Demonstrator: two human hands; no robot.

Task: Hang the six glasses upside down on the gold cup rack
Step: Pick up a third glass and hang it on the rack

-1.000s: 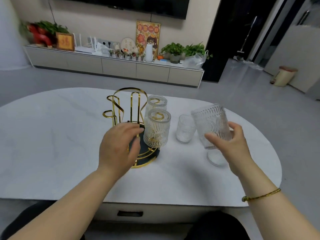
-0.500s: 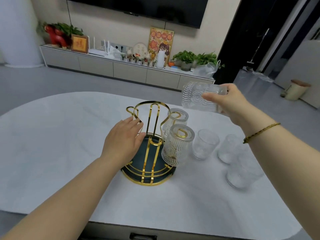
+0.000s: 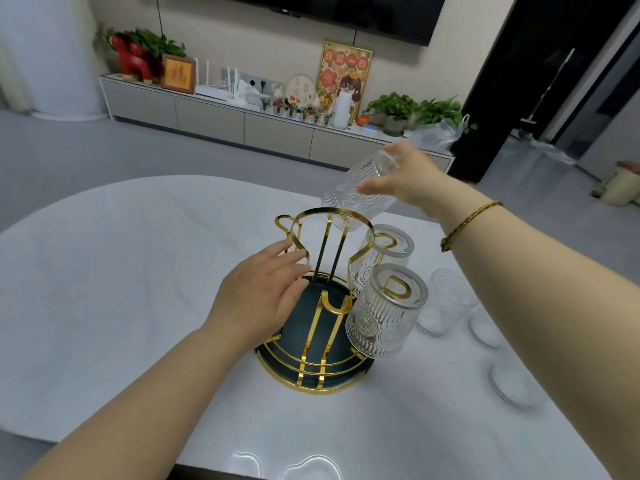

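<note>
The gold cup rack (image 3: 313,344) with a dark round base stands mid-table. Two embossed glasses hang upside down on its right prongs, a near one (image 3: 384,311) and a farther one (image 3: 379,261). My left hand (image 3: 261,297) rests on the rack's left side with fingers spread against the wires and base. My right hand (image 3: 403,180) holds a third glass (image 3: 356,192) tilted mouth-down over the rack's back prong. Three more glasses stand upright on the table at right, one (image 3: 445,303) near the rack, one (image 3: 485,323) partly hidden by my forearm, and one (image 3: 512,379) closer.
The white marble table (image 3: 121,289) has rounded edges, and its near edge runs along the bottom of the view. Beyond it lies grey floor, with a low cabinet (image 3: 242,123) holding plants and ornaments along the far wall.
My right hand has lifted the glass from the table, turned it over and brought it down toward the rack's back prong. My left hand stayed on the rack. The camera moved closer.
</note>
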